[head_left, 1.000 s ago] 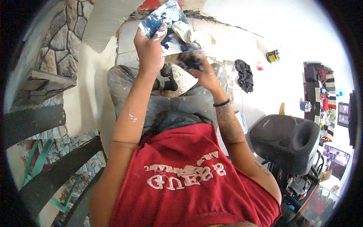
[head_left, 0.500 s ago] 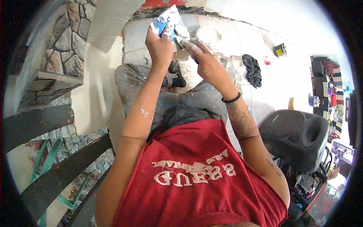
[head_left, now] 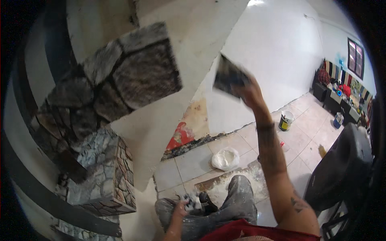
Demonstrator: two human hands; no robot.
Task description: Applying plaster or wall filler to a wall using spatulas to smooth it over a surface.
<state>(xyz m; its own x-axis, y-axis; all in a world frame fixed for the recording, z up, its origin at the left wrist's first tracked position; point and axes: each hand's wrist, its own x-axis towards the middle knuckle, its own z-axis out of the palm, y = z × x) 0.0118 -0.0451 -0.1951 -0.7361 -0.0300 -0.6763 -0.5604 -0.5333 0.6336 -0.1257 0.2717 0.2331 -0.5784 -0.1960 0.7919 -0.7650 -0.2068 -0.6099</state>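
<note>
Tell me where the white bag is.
The white bag sits low, right of centre in the head view, on floor tiles beyond the right knee.

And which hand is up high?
The right hand, up by the white wall with a flat tool; the left hand is low, holding a smeared sheet.

The tool (head_left: pixel 226 76) is before the wall (head_left: pixel 277 56), the bag (head_left: pixel 225 159) on the floor (head_left: pixel 193 165) ahead of the knees (head_left: pixel 242 185), the bucket (head_left: pixel 286 122) to the bag's right.
</note>
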